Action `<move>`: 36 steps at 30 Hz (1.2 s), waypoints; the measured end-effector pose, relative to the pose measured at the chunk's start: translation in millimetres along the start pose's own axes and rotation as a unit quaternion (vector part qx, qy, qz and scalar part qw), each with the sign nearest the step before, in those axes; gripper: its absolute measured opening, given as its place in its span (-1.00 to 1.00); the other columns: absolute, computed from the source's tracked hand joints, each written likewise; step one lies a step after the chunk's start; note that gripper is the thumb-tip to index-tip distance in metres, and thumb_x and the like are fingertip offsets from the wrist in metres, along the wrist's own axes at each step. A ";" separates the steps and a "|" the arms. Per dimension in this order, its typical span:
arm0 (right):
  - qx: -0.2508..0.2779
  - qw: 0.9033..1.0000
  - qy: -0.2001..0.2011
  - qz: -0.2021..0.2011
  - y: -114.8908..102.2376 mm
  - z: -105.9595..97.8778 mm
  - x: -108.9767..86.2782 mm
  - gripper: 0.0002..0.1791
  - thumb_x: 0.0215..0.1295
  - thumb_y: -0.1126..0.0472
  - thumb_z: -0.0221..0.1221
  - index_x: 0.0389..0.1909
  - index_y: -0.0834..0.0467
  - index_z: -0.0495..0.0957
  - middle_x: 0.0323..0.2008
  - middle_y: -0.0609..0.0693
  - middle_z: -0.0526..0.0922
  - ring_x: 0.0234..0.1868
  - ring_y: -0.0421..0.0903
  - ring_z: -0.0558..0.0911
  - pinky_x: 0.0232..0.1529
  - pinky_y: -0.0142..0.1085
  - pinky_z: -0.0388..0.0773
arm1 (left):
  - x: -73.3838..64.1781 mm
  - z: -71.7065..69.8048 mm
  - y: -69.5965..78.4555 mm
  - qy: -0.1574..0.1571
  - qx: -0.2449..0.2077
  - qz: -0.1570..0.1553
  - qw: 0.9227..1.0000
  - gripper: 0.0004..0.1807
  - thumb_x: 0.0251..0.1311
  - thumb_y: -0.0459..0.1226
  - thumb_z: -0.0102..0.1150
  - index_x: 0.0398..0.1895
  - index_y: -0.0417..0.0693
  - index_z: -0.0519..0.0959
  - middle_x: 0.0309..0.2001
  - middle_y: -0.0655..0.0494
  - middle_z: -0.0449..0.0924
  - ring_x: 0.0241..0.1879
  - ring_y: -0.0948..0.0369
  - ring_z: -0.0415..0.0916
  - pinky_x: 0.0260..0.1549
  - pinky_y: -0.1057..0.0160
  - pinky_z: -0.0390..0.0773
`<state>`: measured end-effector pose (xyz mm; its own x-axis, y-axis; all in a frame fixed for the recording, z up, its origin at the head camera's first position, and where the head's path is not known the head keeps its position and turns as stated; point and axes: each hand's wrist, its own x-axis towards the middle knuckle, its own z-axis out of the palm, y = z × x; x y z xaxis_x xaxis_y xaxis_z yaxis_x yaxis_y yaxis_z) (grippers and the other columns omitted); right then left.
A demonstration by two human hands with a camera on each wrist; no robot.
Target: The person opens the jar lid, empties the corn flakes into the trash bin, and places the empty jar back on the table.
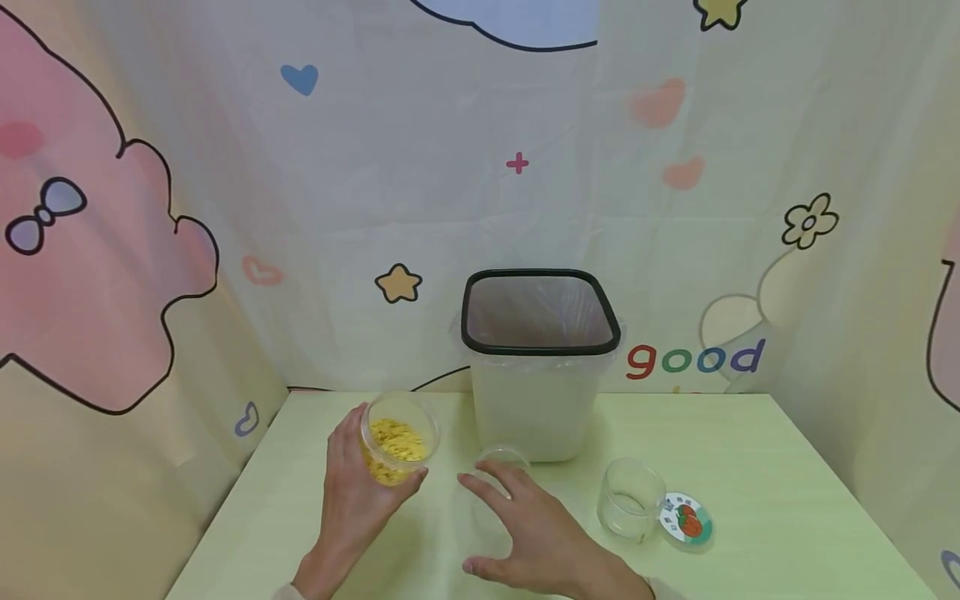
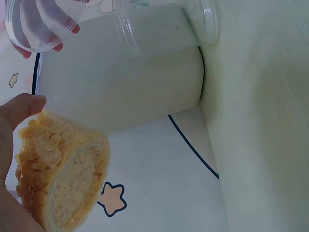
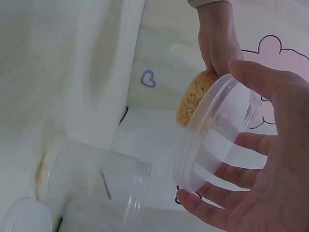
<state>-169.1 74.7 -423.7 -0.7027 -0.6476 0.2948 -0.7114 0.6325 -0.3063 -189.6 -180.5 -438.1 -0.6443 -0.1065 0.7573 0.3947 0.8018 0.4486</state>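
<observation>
My left hand [image 1: 352,483] grips a clear plastic jar [image 2: 99,145] and tilts it. Yellow flakes [image 1: 397,440] fill its lower part, and its mouth is uncovered. To the right, my right hand [image 1: 551,533] holds a clear round lid [image 3: 195,150] by the rim, thumb on one side and fingertips on the other. The lid is apart from the jar in the head view. Beside the right hand, an empty clear jar [image 1: 630,504] stands open on the table. Next to that jar lies a lid with a tomato picture [image 1: 687,521].
A cream waste bin [image 1: 536,408] with a black rim and a clear liner stands behind the hands at the table's back edge. The light green table [image 1: 780,500] meets a printed cloth [image 1: 360,183] at the back and sides.
</observation>
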 end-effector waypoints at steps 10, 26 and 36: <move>-0.003 0.999 -0.037 -0.027 -8.0 18.8 8.7 -0.09 0.15 -0.37 0.21 0.50 -0.28 0.09 0.44 -0.08 0.25 0.35 -0.01 0.39 0.14 -0.01 0.55 | -0.8 -7.7 -9.5 0.004 0.007 -0.014 1.000 0.31 -0.60 -0.11 0.72 0.40 -0.21 0.20 0.25 -0.16 0.35 0.19 -0.05 0.31 0.01 -0.12 0.51; -0.042 0.996 -0.053 -0.054 -17.2 46.8 23.9 -0.10 0.12 -0.34 0.26 0.47 -0.26 0.15 0.41 0.02 0.29 0.32 0.02 0.42 0.05 -0.05 0.59 | -0.4 -15.7 -16.5 0.000 0.008 -0.034 0.999 0.34 -0.59 -0.12 0.72 0.43 -0.17 0.16 0.27 -0.19 0.32 0.20 -0.08 0.30 0.02 -0.18 0.51; -0.054 0.995 -0.076 -0.031 -20.0 63.6 37.9 -0.11 0.12 -0.31 0.29 0.46 -0.25 0.19 0.42 0.04 0.28 0.35 0.03 0.40 0.07 -0.05 0.58 | -1.0 -20.1 -22.8 0.003 0.014 -0.040 0.999 0.32 -0.59 -0.12 0.72 0.41 -0.20 0.17 0.25 -0.21 0.32 0.20 -0.09 0.29 0.02 -0.18 0.50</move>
<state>-180.7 10.5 -464.0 -0.6527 -0.7390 0.1666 -0.7568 0.6257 -0.1893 -184.9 -210.4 -439.6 -0.6695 -0.1743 0.7220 0.3239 0.8062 0.4950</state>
